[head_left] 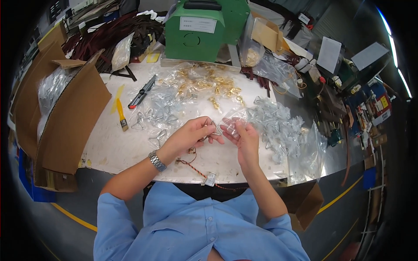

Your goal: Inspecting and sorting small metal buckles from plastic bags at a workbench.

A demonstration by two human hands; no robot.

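Between the thumb and fingers of my left hand [198,132] is a silver triangular metal ring [216,128]. My right hand [246,141] pinches a small clear plastic bag [235,116], close beside the ring. Past my left hand lie silver triangular rings [157,138], some loose and some among clear plastic. A heap of clear-bagged silver pieces [278,126] spreads to the right of my right hand. Farther back is a pile of gold-coloured metal clasps [211,82], partly in clear bags. Below my hands, a twisted orange-and-dark cord [196,170] with a white tag [210,179] lies at the table edge.
A green machine [193,37] stands at the back of the white table [102,150]. An open cardboard box [72,117] flanks the left side. A utility knife [143,92] and a yellow-handled brush [121,115] lie near it. Dark straps [98,50] are heaped at the back left.
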